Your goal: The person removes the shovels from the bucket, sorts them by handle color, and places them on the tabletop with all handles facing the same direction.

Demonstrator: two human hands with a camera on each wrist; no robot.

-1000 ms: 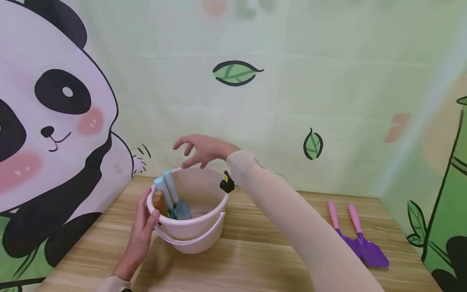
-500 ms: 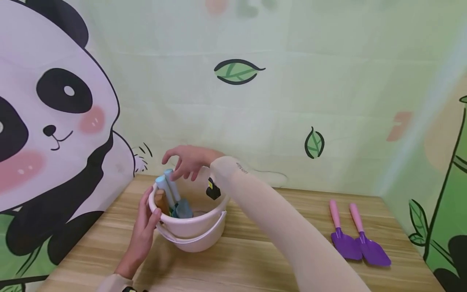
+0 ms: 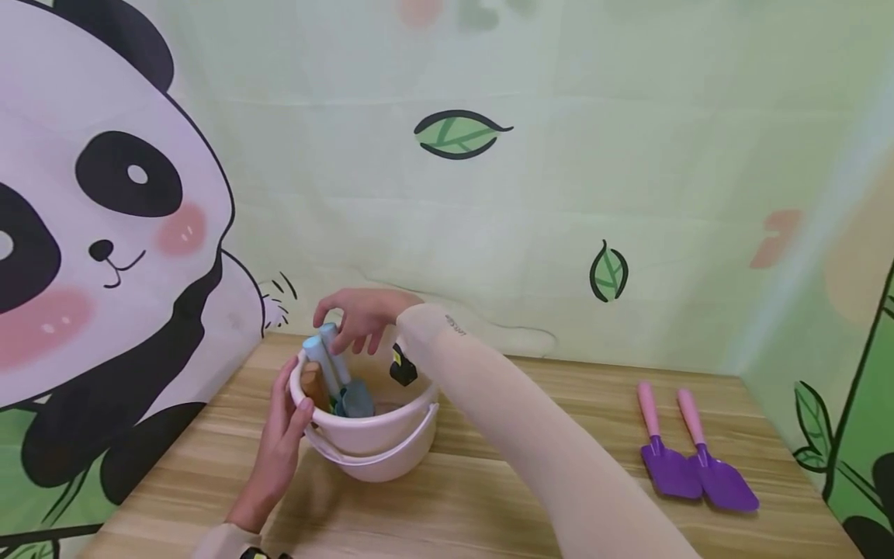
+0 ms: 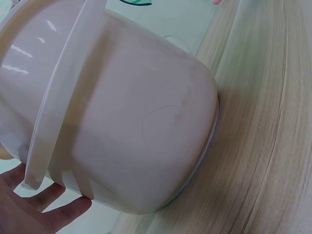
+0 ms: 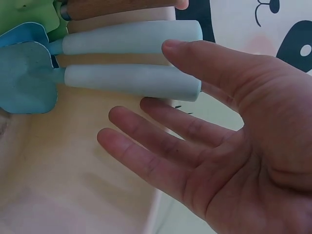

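My left hand grips the rim of a pale pink bucket on its left side, thumb at the front; in the left wrist view its fingers lie against the outer wall. Inside the bucket lean two small garden shovels with light blue handles and blue blades, the nearer blade facing up. My right hand is over the bucket's far side, at the top of the rear blue handle. Its thumb crosses over that handle, the index finger mostly hidden behind, and the other fingers spread loosely.
Brown wooden handles stand in the bucket beside the blue ones, with green blades below. Two purple shovels with pink handles lie on the wooden table at right. A panda-print cloth hangs behind.
My right hand has moved left and down from above the bucket to the rear blue handle. The left hand stays at the rim, and the shovels have not moved.
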